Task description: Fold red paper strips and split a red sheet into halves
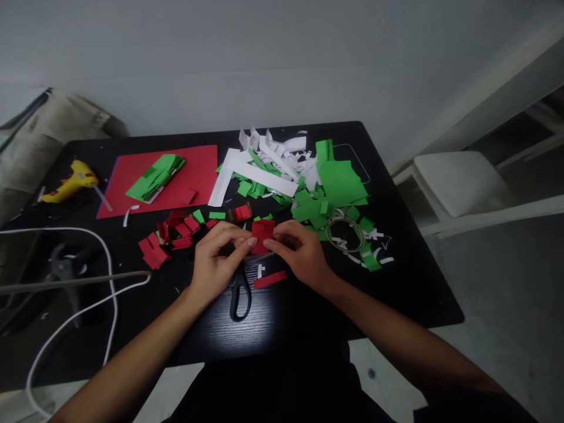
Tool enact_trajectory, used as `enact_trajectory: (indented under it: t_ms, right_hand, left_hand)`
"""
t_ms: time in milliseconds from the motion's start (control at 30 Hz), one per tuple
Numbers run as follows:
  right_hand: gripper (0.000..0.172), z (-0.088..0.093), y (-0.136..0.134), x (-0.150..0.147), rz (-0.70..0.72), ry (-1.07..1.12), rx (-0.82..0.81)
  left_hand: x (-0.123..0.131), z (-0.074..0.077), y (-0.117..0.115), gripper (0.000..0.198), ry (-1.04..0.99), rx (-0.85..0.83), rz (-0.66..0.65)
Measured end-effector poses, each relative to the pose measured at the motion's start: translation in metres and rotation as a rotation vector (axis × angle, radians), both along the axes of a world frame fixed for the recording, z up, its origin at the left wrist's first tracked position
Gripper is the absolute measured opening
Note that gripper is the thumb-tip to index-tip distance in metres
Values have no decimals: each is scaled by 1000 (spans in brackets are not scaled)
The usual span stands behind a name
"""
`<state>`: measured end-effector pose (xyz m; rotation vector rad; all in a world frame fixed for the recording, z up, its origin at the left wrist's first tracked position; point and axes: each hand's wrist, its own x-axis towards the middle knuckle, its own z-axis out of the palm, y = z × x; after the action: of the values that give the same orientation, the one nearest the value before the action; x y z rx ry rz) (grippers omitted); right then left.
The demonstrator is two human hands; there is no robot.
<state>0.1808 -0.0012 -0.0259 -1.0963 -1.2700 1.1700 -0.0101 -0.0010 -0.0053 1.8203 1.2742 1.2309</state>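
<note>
Between my two hands is a small red piece of paper (263,236), held up off the table. My left hand (219,257) pinches its left edge between thumb and fingers. On the other side my right hand (304,252) grips the right edge the same way. Below the hands lie black-handled scissors (240,296), their blades mostly hidden under the paper. A red paper strip (270,279) and a tiny white scrap (261,271) rest beside them. Left of my left hand is a heap of folded red pieces (178,232) with some green among them.
The black table (317,329) carries white paper strips (264,170), green scraps (339,182) and a ring (345,235). At the left lie a red sheet (198,167) with green folded paper (156,176), a yellow glue gun (74,182) and a white cable (110,282).
</note>
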Motion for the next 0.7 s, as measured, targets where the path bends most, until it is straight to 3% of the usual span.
enact_trajectory:
  t_ms: [100,233,700]
  right_hand:
    - [9,4,-2,1,-22,-66,12]
    - [11,9,-6,1,70,11,-68]
    - [11,6,-7,1,100,98,1]
  left_hand:
    - [-1,-2,-1,8,-19,-47,-21]
    - [0,-2,-3,16,-125,-161,-105]
    - [1,3,-3,12,-212,-117,-143]
